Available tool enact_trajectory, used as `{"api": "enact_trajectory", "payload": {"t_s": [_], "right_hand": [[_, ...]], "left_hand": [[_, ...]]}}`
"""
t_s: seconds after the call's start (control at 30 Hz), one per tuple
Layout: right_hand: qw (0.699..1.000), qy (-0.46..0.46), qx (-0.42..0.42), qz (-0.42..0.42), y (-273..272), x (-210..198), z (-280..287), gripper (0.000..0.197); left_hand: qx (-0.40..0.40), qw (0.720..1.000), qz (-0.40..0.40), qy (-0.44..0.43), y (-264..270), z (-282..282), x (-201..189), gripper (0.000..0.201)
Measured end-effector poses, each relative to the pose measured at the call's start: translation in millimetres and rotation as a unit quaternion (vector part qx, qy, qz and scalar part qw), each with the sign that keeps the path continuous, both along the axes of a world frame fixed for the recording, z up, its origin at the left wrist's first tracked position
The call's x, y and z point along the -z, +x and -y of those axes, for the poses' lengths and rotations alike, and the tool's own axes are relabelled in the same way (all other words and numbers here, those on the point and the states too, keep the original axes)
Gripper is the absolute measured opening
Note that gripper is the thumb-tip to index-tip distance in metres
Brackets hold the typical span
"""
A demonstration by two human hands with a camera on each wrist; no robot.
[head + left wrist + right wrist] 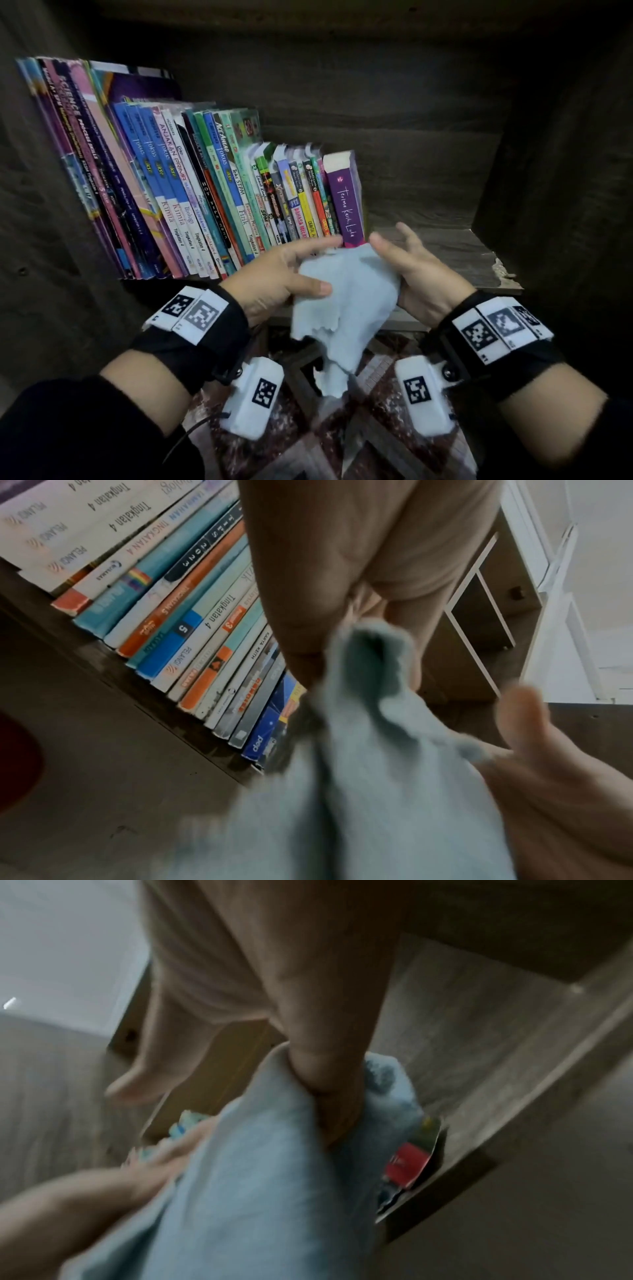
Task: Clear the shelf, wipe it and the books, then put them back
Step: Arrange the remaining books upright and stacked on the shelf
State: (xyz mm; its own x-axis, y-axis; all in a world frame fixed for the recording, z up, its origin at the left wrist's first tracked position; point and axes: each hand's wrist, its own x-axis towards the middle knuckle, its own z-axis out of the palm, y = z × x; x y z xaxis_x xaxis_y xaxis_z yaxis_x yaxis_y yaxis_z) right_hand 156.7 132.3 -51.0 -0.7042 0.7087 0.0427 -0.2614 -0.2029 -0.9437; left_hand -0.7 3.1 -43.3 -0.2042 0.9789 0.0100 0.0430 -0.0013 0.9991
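Both grips pinch soft, ragged-edged pale blue cloth [346, 308]: left hand [274, 277], right hand [418, 274], before leaning books [191, 192]; bare wood-grain shelf [455, 253] right of them.

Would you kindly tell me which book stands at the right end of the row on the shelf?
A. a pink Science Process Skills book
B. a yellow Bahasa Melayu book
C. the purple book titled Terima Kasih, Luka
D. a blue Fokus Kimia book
C: in the head view the purple book ends the row, with only bare shelf to its right.
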Motion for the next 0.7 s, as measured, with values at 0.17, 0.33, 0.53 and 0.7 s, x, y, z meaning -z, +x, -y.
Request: {"api": "enact_trajectory", "payload": {"t_s": [0.17,0.33,0.53,0.7], "right_hand": [[0.887,0.342,-0.088,0.298,4.8,11.7,-2.0,0.055],[0.859,0.373,-0.065,0.344,6.0,9.9,1.0,0.037],[0.662,0.585,0.012,0.468,-1.3,-1.0,21.6,0.046],[0.897,0.310,-0.027,0.313,-3.9,11.3,11.8,0.012]], "left_hand": [[-0.090,0.995,-0.042,0.019,-10.6,-2.9,-0.2,0.036],[-0.073,0.982,-0.174,0.033,-1.9,-4.3,2.1,0.041],[-0.083,0.979,-0.160,0.091,11.1,-10.6,4.5,0.036],[-0.107,0.969,-0.208,0.076,0.7,-13.0,1.4,0.030]]}}
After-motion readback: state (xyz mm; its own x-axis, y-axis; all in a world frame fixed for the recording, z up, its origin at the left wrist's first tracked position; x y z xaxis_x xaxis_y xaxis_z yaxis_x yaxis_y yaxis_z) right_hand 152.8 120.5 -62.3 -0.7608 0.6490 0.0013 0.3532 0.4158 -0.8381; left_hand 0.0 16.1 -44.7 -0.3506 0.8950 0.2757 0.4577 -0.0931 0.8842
